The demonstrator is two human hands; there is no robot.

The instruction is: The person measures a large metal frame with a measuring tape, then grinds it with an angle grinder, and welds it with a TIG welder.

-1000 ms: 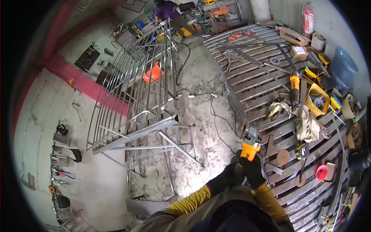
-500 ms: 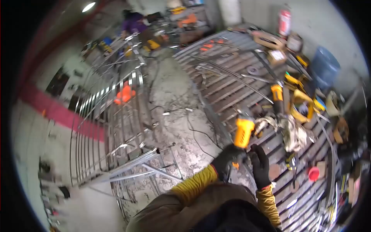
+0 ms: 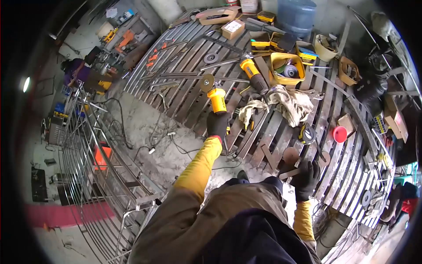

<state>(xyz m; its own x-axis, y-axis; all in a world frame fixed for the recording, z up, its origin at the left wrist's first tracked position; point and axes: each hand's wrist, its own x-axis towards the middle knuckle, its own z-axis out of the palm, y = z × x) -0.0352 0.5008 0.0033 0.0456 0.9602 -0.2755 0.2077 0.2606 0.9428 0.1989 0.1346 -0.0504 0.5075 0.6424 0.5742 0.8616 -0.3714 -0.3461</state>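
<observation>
A yellow angle grinder (image 3: 217, 100) with a disc (image 3: 207, 82) at its head points away from me. My left hand (image 3: 218, 124), in a black glove, is closed round its body. At the near edge of the slatted metal table (image 3: 259, 145), my gloved right hand (image 3: 306, 180) has its fingers apart. Beside its thumb side is a flat metal strip (image 3: 289, 173). Just past the fingers lie a round brown disc (image 3: 290, 155), a second disc (image 3: 324, 159) and a tape measure (image 3: 307, 133).
A second yellow grinder (image 3: 251, 71) and a crumpled cloth (image 3: 291, 104) lie on the table. Yellow tubs (image 3: 288, 66) of parts and a blue water bottle (image 3: 296, 16) stand behind. To the left is a barred metal frame (image 3: 94, 176). Another person (image 3: 75, 70) is far left.
My view has swung to the right. The left hand has carried the grinder farther forward, and the right hand has moved away from it to the table's near edge.
</observation>
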